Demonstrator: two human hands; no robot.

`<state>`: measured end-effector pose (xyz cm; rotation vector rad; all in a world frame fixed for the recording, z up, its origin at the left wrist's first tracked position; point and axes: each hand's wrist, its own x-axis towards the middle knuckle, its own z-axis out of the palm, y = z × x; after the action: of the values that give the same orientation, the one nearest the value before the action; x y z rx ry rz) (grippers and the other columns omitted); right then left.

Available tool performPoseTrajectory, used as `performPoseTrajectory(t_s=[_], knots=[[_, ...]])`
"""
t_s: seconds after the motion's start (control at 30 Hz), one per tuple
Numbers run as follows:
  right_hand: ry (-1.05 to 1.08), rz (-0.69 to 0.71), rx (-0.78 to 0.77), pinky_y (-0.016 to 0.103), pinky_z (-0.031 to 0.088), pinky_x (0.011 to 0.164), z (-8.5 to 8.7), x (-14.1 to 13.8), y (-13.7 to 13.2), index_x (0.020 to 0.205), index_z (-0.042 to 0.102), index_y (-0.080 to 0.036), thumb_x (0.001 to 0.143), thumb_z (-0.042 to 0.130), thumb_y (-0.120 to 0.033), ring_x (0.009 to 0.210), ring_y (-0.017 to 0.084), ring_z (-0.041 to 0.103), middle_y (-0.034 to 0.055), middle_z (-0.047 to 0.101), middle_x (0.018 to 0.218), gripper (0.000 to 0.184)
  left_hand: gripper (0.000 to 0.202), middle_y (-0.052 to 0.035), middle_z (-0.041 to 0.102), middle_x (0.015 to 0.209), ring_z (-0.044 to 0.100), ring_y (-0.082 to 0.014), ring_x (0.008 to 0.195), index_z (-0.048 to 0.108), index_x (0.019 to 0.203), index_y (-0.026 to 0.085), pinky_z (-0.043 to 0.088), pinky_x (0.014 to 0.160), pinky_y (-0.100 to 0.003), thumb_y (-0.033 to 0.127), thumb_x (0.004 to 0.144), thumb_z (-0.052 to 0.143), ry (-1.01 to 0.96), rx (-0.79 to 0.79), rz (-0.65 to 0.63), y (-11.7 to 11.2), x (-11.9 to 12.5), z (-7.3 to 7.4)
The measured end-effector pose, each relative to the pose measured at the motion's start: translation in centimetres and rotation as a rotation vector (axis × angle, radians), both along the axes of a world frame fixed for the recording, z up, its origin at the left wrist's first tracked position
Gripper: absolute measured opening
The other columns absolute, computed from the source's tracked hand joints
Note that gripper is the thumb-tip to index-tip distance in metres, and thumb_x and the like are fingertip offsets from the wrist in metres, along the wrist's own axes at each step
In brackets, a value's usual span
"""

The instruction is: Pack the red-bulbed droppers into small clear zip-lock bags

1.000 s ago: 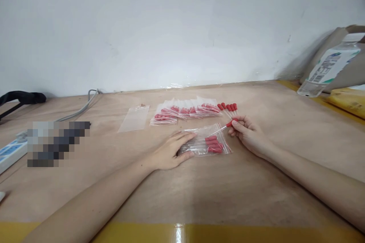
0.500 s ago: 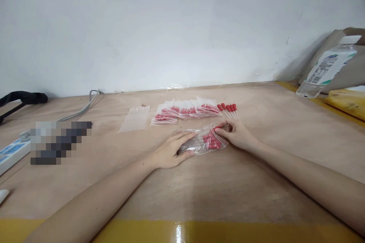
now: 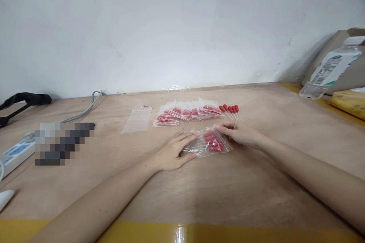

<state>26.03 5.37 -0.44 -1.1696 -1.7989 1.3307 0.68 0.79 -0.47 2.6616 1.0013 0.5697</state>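
A clear zip bag (image 3: 199, 145) lies on the table with several red-bulbed droppers (image 3: 212, 140) inside, bulbs toward its right end. My left hand (image 3: 173, 152) rests over the bag's left end, fingers stretched and thumb apart. At the zip edge on the right, my right hand (image 3: 235, 133) pinches the bag's upper corner between thumb and fingers. Just behind, filled zip bags (image 3: 188, 110) of red-bulbed droppers lie overlapping in a row. Several loose droppers (image 3: 230, 110) sit at the row's right end. Left of the row lies a flat empty zip bag (image 3: 137, 119).
On the left are a white power strip (image 3: 18, 155), a grey cable (image 3: 85, 113), a black curved object (image 3: 27, 99) and a pixelated dark item (image 3: 67, 144). A water bottle (image 3: 330, 68) leans at the right beside a yellow package (image 3: 349, 102). A wall stands behind.
The droppers in the bag now lie more evenly, their bulbs more lined up. My right hand has shifted slightly along the zip edge to the upper corner. The whole view has moved a little.
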Motion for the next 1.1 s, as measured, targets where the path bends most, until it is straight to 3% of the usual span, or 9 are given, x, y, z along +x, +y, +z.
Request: performPoseTrajectory(t_s=[0.1,0.27,0.53,0.63,0.73,0.83,0.9,0.97,1.1], knots=[[-0.075,0.018,-0.105,0.018,0.040,0.039,0.9,0.9,-0.4,0.084,0.068,-0.021,0.064,0.067,-0.030,0.047,0.009,0.050,-0.0025,0.056,0.057,0.022,0.051,-0.0099,0.048,0.131,0.042,-0.0226,0.122,0.036,0.133,0.019,0.028,0.107,-0.045,0.037,0.087,0.049,0.000,0.008,-0.002,0.1,0.0,-0.2],[-0.089,0.144,-0.192,0.014,0.031,0.034,1.3,1.3,-0.3,0.090,0.067,-0.020,0.057,0.072,-0.025,0.044,0.006,0.046,-0.0035,0.056,0.056,0.034,0.050,-0.0101,0.049,0.130,0.044,-0.0232,0.121,0.037,0.132,0.020,0.029,0.106,-0.046,0.038,0.087,0.049,-0.010,0.019,0.000,0.0,0.0,-0.2],[0.067,-0.059,-0.209,0.014,0.028,0.034,-0.2,0.6,0.1,0.081,0.059,-0.017,0.055,0.075,-0.027,0.039,0.004,0.042,-0.0054,0.055,0.052,0.032,0.050,-0.0108,0.047,0.132,0.043,-0.0232,0.122,0.037,0.133,0.019,0.032,0.104,-0.045,0.037,0.087,0.049,-0.003,0.006,0.019,0.0,-0.1,-0.1],[0.092,-0.145,-0.287,0.015,0.020,0.029,-0.3,0.7,0.5,0.084,0.057,-0.019,0.064,0.070,-0.040,0.034,0.003,0.037,-0.0031,0.058,0.058,0.031,0.050,-0.0108,0.048,0.131,0.044,-0.0234,0.121,0.038,0.132,0.019,0.034,0.103,-0.044,0.036,0.086,0.050,-0.022,0.005,0.016,-0.1,-0.1,0.0],[0.000,-0.053,-0.242,0.015,0.014,0.028,0.2,0.2,0.3,0.073,0.060,-0.017,0.069,0.063,-0.050,0.033,0.002,0.032,-0.0032,0.054,0.053,0.034,0.052,-0.0109,0.048,0.130,0.045,-0.0231,0.121,0.037,0.133,0.020,0.035,0.103,-0.043,0.035,0.086,0.052,-0.047,-0.006,0.002,-0.3,0.0,0.0],[-0.055,0.053,-0.161,0.015,0.020,0.031,1.2,-0.5,-0.4,0.063,0.059,-0.016,0.066,0.067,-0.046,0.034,0.002,0.030,-0.0069,0.042,0.042,0.032,0.052,-0.0095,0.044,0.135,0.041,-0.0228,0.124,0.038,0.133,0.021,0.034,0.104,-0.041,0.035,0.085,0.053,-0.101,-0.001,-0.001,-0.5,0.0,0.2],[0.016,0.126,-0.199,0.015,0.032,0.036,2.2,-0.5,-0.6,0.070,0.062,-0.016,0.066,0.069,-0.042,0.039,0.004,0.040,-0.0043,0.051,0.050,0.027,0.045,-0.0080,0.043,0.135,0.039,-0.0219,0.125,0.043,0.129,0.022,0.033,0.105,-0.039,0.035,0.086,0.051,-0.180,0.047,0.069,-0.2,-0.4,0.4],[0.140,0.180,-0.265,0.020,0.044,0.045,3.5,-0.3,-0.5,0.080,0.065,-0.016,0.069,0.067,-0.039,0.052,0.010,0.055,0.0017,0.062,0.065,0.026,0.035,-0.0069,0.048,0.129,0.041,-0.0206,0.122,0.051,0.121,0.021,0.033,0.104,-0.038,0.035,0.089,0.046,-0.278,0.153,0.236,0.6,-1.5,0.6],[0.300,0.042,-0.179,0.031,0.053,0.060,7.0,-0.1,1.1,0.079,0.062,-0.015,0.074,0.063,-0.031,0.068,0.018,0.063,0.0071,0.064,0.072,0.017,0.032,-0.0097,0.052,0.119,0.044,-0.0217,0.117,0.057,0.111,0.015,0.032,0.103,-0.036,0.035,0.089,0.044,-0.238,0.346,0.808,3.2,-5.8,1.0]])
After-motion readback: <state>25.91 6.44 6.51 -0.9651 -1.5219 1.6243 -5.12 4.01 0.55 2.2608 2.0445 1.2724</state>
